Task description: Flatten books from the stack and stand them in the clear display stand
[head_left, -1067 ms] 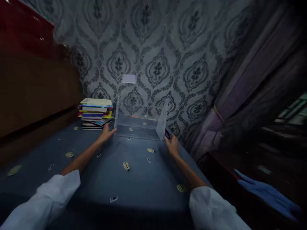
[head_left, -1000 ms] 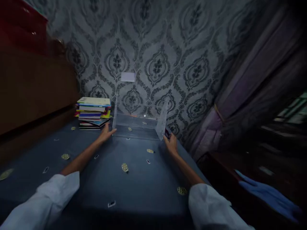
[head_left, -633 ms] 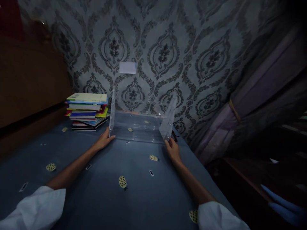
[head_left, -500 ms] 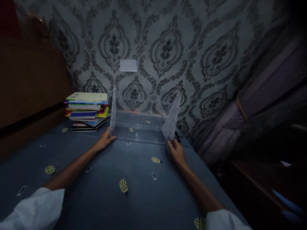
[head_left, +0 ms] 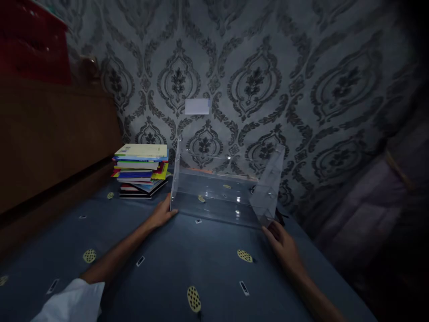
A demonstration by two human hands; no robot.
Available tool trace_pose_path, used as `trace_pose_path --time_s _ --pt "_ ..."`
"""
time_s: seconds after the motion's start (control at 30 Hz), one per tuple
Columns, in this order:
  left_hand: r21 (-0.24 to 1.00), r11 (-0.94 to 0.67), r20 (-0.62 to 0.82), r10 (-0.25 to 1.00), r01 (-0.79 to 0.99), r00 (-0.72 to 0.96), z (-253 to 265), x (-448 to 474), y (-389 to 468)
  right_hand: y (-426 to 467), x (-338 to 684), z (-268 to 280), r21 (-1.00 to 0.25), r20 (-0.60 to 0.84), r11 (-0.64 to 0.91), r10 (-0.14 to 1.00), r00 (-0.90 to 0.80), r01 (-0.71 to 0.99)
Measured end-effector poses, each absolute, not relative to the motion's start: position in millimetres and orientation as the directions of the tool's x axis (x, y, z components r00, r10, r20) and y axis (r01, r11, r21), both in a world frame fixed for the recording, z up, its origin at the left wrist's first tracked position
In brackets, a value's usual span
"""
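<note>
On the blue pineapple-print cloth point(head_left: 161, 286) stands a clear plastic rack point(head_left: 217, 205), held at both ends. The left hand point(head_left: 161, 213) grips its lower left corner, thumb in front; the right hand point(head_left: 284, 248) curls its fingers round the lower right corner. Just left rises a stack of books point(head_left: 142, 172); behind is the patterned wall point(head_left: 234, 58).

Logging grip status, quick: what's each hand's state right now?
Left hand: holding the clear rack at its lower left corner.
Right hand: holding it at the lower right corner.
</note>
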State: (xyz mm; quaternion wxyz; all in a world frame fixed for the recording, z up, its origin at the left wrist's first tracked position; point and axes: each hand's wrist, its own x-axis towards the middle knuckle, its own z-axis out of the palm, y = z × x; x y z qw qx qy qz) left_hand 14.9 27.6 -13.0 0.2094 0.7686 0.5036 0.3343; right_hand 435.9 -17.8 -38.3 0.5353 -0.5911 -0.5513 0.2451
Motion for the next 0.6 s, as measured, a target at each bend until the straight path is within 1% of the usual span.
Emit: trace_pose_path --time_s 0.1,0.17,0.27,0.37,0.43,0.5,0.6 --pt "0.615 -0.430 0.308 0.903 0.662 0.300 8 8 23 -17 440 -42 -0.903 0.292 0.169 0.915 0.278 0.394" --pt "0.563 -0.411 0.306 0.909 0.717 0.281 31 -3 22 -15 442 -47 -0.904 0.300 0.175 0.910 0.286 0.390" --pt "0.462 -0.318 0.337 0.926 0.828 0.168 80 -24 28 -13 445 -53 -0.899 0.298 0.161 0.906 0.300 0.407" --pt "0.348 -0.209 0.420 0.906 0.914 0.047 134 -40 48 -13 444 -53 -0.892 0.301 0.149 0.899 0.317 0.426" --pt "0.272 -0.148 0.453 0.891 0.951 0.009 162 -44 69 -14 442 -49 -0.882 0.322 0.163 0.893 0.314 0.441" --pt "0.204 -0.109 0.420 0.907 0.973 0.014 183 -44 92 -16 441 -45 -0.866 0.346 0.178 0.888 0.303 0.467" --pt "0.129 -0.075 0.288 0.957 0.989 0.035 197 -43 122 -19 444 -40 -0.840 0.359 0.166 0.884 0.299 0.517"
